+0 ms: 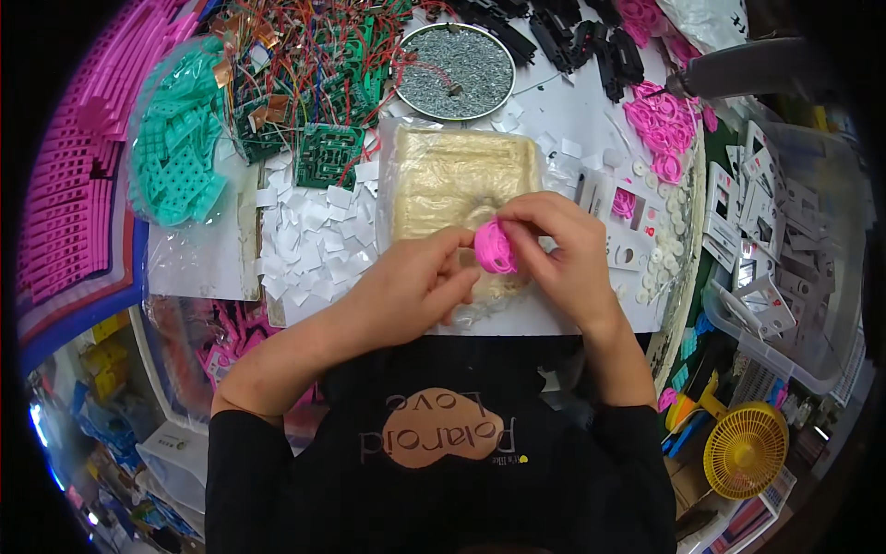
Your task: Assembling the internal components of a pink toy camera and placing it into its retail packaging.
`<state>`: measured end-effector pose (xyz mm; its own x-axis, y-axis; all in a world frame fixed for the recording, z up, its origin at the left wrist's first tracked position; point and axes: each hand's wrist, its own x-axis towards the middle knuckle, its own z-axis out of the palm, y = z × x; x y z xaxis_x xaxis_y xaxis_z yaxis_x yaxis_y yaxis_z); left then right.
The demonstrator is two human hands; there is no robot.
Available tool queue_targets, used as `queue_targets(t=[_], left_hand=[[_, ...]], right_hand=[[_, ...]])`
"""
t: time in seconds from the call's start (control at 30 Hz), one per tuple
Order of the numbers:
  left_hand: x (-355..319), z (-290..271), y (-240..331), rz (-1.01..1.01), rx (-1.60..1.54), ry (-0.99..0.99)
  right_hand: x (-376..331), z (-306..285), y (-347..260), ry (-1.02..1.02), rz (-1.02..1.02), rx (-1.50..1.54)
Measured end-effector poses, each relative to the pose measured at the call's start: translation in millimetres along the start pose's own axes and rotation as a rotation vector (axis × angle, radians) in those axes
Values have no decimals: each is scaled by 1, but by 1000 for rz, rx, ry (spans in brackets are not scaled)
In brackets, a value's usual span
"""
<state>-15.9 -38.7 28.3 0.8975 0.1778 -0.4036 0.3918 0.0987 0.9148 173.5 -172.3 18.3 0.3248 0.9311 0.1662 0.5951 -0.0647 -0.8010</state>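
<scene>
A small bright-pink plastic ring part is pinched between both hands over the tan wrapped pad, near centre; left hand and right hand fingers are closed on it.

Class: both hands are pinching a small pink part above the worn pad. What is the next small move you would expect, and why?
Probably pressing or seating the pink rubber part with the fingertips: the left hand and right hand both pinch it just above the tan work pad.
</scene>
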Motion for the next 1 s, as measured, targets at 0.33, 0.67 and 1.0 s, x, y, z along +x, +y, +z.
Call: queue_targets(t=[0.33, 0.67, 1.0], left_hand=[[9, 0, -24, 664, 1012, 301], [-10, -39, -30, 654, 803, 125], [-129, -225, -36, 254, 1431, 1283]], right_hand=[[31, 5, 23, -223, -433, -387], [-13, 9, -17, -96, -292, -288], [-24, -54, 25, 436, -172, -19]])
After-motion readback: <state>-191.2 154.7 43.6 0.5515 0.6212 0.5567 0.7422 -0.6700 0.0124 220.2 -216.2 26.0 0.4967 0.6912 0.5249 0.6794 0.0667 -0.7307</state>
